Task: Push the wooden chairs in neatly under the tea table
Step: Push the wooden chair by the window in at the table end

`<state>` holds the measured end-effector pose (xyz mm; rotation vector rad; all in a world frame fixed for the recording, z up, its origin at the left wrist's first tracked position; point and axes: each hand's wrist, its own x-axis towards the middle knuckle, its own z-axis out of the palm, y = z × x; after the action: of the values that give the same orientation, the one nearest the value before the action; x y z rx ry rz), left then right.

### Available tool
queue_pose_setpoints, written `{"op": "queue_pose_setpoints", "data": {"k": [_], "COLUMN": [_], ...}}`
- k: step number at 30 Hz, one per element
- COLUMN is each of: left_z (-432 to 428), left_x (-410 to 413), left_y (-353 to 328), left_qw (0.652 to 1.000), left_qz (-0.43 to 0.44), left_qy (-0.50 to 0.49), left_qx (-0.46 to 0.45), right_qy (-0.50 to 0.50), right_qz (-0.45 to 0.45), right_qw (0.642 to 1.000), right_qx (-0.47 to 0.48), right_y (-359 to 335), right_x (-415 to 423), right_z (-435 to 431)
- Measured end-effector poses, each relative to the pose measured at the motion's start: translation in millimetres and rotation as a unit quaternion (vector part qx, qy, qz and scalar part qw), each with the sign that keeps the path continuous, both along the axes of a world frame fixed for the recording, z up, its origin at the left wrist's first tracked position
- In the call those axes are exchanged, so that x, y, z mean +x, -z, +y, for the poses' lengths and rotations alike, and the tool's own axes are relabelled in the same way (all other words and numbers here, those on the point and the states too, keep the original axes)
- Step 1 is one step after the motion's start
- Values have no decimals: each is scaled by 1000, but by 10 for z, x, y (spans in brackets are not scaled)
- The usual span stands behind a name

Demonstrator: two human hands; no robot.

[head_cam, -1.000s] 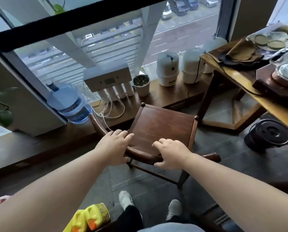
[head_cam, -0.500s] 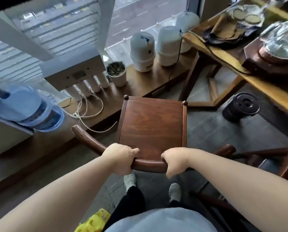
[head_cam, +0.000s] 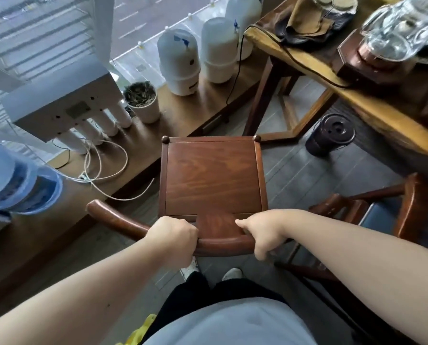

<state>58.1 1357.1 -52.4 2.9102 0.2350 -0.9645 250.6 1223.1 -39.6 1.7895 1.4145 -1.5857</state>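
A dark wooden chair [head_cam: 211,175] with a square seat and a curved back rail stands directly in front of me on the grey floor. My left hand [head_cam: 172,239] is closed around the back rail left of the middle splat. My right hand [head_cam: 265,232] grips the same rail on the right. The tea table [head_cam: 315,68], a thick yellowish wood slab, runs along the upper right; its near leg frame lies just beyond the chair's front right corner. A second wooden chair [head_cam: 392,215] with a dark blue seat stands at the right, beside the table.
A low wooden ledge [head_cam: 183,113] along the window holds white tanks [head_cam: 179,63], a potted plant [head_cam: 143,100], a filter unit [head_cam: 63,100], loose cables and a blue water bottle [head_cam: 14,180]. A dark round bin [head_cam: 331,136] sits on the floor by the table. Glassware crowds the table top.
My view has tilted down and closed in on the chair. Both hands went from resting on the back rail to gripping it, and the chair now stands square in front of me, nearer the table leg.
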Motion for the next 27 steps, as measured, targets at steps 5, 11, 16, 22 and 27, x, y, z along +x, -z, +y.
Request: {"op": "queue_pose_setpoints", "data": {"k": [5,11,16,22,27], "left_z": [-62,-74,-160,-343,-469], "left_x": [-49,-101,-30,333,767], "left_y": [37,51,54,94,53], "left_qw": [999,998,996,994,992], "left_qz": [-14,-56,-59,-59,-41], "left_qy": [-28,-12,35,73,111], "left_qx": [4,42,50,49,37], "right_qy": [28,38,66,146,194], "right_qz": [7,-13,0,-5,-32], "right_qw": [996,999,997,989,981], "right_qx": [-87,-27,-29,-34,-5], "right_y": [-44,12,55,-8,-14], "right_x": [-8,-49,-104,58,228], "right_z": [-13,-116,-376,-755,-1045]}}
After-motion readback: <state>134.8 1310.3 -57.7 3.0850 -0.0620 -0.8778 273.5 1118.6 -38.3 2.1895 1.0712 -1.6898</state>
